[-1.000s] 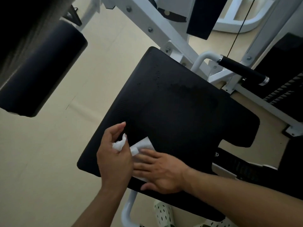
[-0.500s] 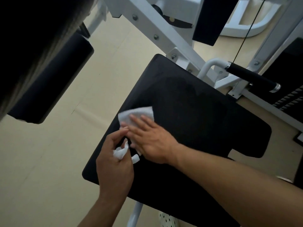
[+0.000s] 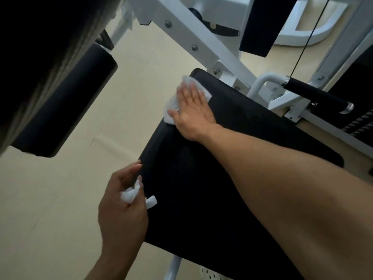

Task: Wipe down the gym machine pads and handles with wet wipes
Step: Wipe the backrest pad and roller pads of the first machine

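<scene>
pressing flat on the black seat pad (image 3: 212,178), the right hand (image 3: 191,114) has its fingers straight and spread over a white wet wipe (image 3: 171,104), which shows at the fingertips and past the thumb side. the wipe sits at the pad's far corner, toward 12 o'clock of the pad, right at its left edge. the pad is a broad dark slab whose long axis runs from about 7 o'clock up to 1 o'clock in the view, its near end low in the frame and its far end pointing at the white frame (image 3: 193,35) of the machine. the right forearm crosses the pad from 4 o'clock.

the left hand (image 3: 123,211) is at 7 o'clock of the pad, just beside its left edge, fingers curled round a crumpled wipe (image 3: 131,194); a small rolled end of it sticks out toward the pad at 3 o'clock of the hand. its fingertips lie close to the pad's edge; whether they touch it cannot be told.

at 2 o'clock of the pad a black handle grip (image 3: 316,96) with a chrome end lies on a white bent tube, its axis running from 10 to 4 o'clock. a black roller pad (image 3: 66,102) hangs at 9 o'clock, well apart from the seat, over the pale floor (image 3: 50,199).
</scene>
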`<state>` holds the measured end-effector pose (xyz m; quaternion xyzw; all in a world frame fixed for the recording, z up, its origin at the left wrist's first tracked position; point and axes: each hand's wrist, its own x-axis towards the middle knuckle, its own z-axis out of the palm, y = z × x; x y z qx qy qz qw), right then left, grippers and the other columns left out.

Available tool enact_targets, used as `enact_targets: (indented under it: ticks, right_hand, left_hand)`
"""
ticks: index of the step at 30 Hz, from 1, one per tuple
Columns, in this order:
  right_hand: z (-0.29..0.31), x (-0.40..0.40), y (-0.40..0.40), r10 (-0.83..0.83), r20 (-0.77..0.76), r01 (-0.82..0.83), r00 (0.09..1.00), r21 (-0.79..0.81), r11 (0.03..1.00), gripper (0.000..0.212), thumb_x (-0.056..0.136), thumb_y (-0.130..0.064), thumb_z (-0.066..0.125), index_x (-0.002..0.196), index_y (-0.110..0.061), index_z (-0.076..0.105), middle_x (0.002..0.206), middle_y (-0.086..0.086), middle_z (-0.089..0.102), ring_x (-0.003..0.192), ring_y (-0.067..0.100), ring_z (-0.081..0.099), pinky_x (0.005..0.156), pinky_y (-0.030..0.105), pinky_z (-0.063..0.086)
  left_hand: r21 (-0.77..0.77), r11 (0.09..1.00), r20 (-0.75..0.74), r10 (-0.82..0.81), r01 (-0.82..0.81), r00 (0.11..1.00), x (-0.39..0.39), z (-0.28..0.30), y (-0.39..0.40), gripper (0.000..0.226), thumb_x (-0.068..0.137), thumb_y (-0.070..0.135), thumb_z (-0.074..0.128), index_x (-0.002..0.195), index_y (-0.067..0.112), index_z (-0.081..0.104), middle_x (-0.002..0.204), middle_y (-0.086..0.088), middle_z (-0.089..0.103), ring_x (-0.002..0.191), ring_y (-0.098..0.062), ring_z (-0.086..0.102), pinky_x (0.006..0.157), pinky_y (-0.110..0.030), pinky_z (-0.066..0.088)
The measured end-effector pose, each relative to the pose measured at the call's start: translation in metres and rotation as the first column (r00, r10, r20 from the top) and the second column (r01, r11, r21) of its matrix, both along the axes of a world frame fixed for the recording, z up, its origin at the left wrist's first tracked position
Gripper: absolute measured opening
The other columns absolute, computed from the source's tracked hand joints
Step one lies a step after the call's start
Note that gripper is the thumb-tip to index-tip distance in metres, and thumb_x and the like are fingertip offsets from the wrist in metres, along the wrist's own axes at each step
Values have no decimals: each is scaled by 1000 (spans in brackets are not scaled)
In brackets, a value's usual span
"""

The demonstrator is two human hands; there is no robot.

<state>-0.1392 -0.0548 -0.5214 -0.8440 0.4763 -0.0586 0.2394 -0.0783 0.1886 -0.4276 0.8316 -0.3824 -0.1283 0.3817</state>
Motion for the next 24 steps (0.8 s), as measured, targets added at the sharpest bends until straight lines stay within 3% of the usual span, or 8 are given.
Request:
enact_targets:
  ticks: [4, 7, 10, 13, 15, 17, 20, 24]
  right_hand:
    - [2, 34, 122, 451, 42, -441, 892, -150, 885, 68, 109, -46, 29, 163, -9, 13, 171, 10, 10, 158, 24, 0, 127, 39, -6]
    - [-8, 30, 231, 634, -1, -609, 774, -275, 744, 57, 105, -42, 39, 156, -16, 38, 164, 2, 35, 155, 23, 16, 127, 38, -2]
    - [-31, 22, 270, 641, -109, -643, 760, -270, 717, 58, 109, -42, 23, 162, -17, 22, 170, 2, 20, 159, 24, 4, 128, 42, -5]
    - [-41, 5, 255, 492, -12, -478, 871, -258, 840, 61, 110, -46, 21, 163, -19, 5, 171, 1, 1, 158, 20, -7, 128, 42, -3]
    - [-49, -22, 231, 309, 38, -290, 950, -251, 923, 63, 109, -48, 22, 163, -18, 11, 171, 2, 4, 159, 20, 0, 128, 42, 5]
    - [-56, -58, 201, 84, 25, -76, 996, -240, 968, 64, 107, -49, 25, 162, -15, 24, 170, 3, 15, 158, 20, 12, 126, 42, 13]
    - [-69, -116, 169, -191, -18, 189, 981, -109, 976, 68, 105, -53, 16, 163, -17, 10, 170, -1, 2, 158, 16, 1, 128, 37, 1]
    - [-73, -128, 198, -451, -30, 451, 892, 5, 893, 69, 104, -51, 4, 162, -13, -5, 171, 4, -10, 158, 19, -12, 128, 43, 2]
  left_hand:
    - [-11, 999, 47, 30, -30, 998, 14, 8, 15, 27, 95, 13, 65, 107, 37, 65, 105, 32, 67, 99, 18, 59, 82, -21, 49]
    - [1, 997, 128, -70, 71, 989, 19, 12, 17, 26, 96, 11, 65, 114, 29, 61, 100, 38, 63, 95, 20, 58, 81, -2, 45]
    - [8, 996, 159, -94, 94, 983, 27, 14, 14, 25, 96, 6, 63, 116, 22, 61, 108, 22, 64, 98, 21, 56, 83, 2, 41]
    - [-4, 993, 156, -115, 117, 981, 36, 15, 11, 29, 96, 3, 61, 116, 24, 62, 111, 22, 64, 106, 17, 57, 90, -4, 44]
    - [-3, 992, 114, -125, 126, 986, 36, 14, 12, 31, 97, 3, 60, 115, 28, 62, 111, 27, 64, 108, 10, 61, 92, -17, 50]
    - [21, 989, 40, -150, 150, 988, 30, 11, 14, 30, 96, 3, 59, 113, 28, 63, 111, 24, 66, 105, 11, 62, 86, -14, 51]
    - [83, 964, -26, -251, 252, 968, 14, 0, 18, 35, 94, -3, 59, 116, 24, 66, 117, 16, 68, 108, 15, 58, 86, -1, 43]
    - [73, 941, -109, -321, 330, 941, -13, -20, 14, 44, 90, -10, 58, 115, 25, 66, 118, 18, 66, 111, 12, 59, 98, -8, 44]
